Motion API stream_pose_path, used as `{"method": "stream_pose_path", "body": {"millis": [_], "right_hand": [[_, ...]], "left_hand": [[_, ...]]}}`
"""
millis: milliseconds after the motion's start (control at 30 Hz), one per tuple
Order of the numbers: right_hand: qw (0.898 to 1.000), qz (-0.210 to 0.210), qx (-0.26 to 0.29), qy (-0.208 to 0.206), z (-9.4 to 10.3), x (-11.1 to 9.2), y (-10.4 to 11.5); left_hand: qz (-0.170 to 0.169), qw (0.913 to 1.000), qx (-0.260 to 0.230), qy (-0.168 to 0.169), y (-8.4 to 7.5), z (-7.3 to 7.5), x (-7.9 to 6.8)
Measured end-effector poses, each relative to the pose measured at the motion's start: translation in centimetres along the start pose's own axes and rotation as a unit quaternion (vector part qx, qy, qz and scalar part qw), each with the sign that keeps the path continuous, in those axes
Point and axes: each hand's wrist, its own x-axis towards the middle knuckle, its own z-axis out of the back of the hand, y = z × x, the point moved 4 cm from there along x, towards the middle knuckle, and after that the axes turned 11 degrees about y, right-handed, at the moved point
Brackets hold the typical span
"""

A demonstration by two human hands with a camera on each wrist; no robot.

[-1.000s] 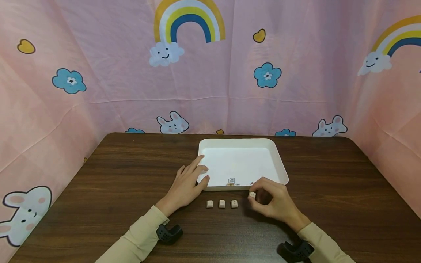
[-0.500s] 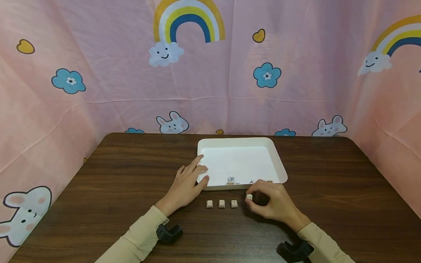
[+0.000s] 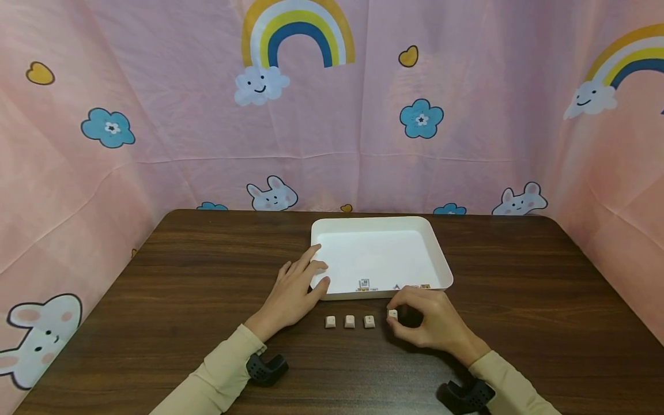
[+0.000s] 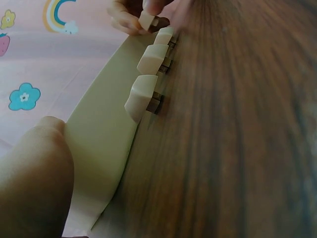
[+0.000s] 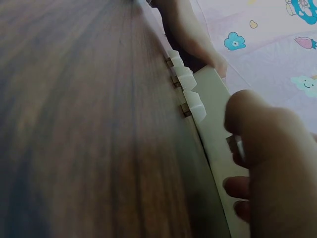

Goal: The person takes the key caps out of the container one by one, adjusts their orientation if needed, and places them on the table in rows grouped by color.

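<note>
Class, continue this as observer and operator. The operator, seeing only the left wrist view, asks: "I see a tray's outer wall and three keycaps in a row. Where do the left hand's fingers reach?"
Observer: In the head view, the left hand reaches its fingertips over the left rim of the tray.
Operator: What shows inside?
Observer: Small marks by the near wall, too small to read.
Operator: And at the right wrist?
Observer: A black device, by a beige sleeve.

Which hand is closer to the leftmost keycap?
Left. The left hand touches the tray beyond the leftmost keycap; the right hand is farther off to its right, pinching another keycap.
</note>
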Motion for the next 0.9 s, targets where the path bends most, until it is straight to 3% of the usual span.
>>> {"method": "stream_pose_path", "body": {"millis": [267, 900], "right_hand": [[0.996, -0.039, 0.002, 0.079, -0.72, -0.49, -0.07], [0.995, -0.050, -0.006, 0.084, -0.82, -0.53, -0.09]], "left_hand": [[-0.005, 1.0000, 0.002, -0.005, 0.04, -0.01, 0.06], [-0.005, 1.0000, -0.002, -0.001, 0.06, -0.02, 0.08]]}}
